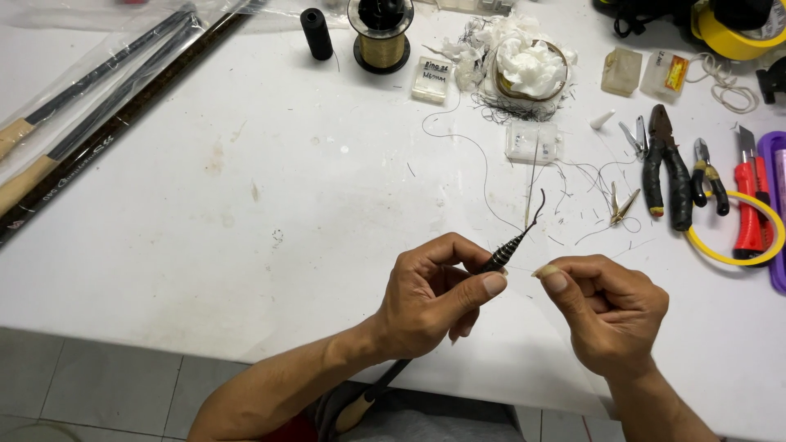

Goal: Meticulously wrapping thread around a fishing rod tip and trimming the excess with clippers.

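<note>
My left hand (434, 290) grips a thin dark rod near its tip, thumb and fingers pinched around it. The tip (514, 241) is wrapped in ridged black thread and ends in a small curved hook-like end pointing up. The rod's lower part with a cork handle (360, 405) runs down toward my lap. My right hand (602, 307) is beside the tip, thumb and forefinger pinched together, apparently on a fine thread too thin to make out. Both hands hover above the white table (246, 229).
Black pliers (667, 168), small cutters (708, 180), a red utility knife (749, 209) and a yellow ring lie at right. A thread spool (381, 37), black spool (316, 33), small clear boxes and a wad of white fluff (528, 65) sit at back. Rod sections (98, 106) lie at left.
</note>
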